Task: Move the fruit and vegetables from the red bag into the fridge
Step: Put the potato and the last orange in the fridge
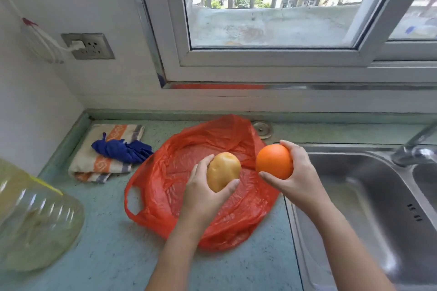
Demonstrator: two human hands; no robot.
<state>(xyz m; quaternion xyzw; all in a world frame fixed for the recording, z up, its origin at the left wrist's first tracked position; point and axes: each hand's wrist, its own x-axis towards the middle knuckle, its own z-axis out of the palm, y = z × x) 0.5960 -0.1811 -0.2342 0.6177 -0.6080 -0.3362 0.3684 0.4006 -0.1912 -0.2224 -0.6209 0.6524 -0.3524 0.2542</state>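
Note:
A red plastic bag lies flat and crumpled on the green counter, and nothing shows inside it. Above the bag, my left hand grips a yellow-brown potato between thumb and fingers. My right hand holds a round orange just above the bag's right edge, beside the sink. The fridge is out of view.
A folded striped towel with a blue cloth on it lies at the back left. A large clear plastic jug stands at the left edge. A steel sink with a tap fills the right. A window sits behind the counter.

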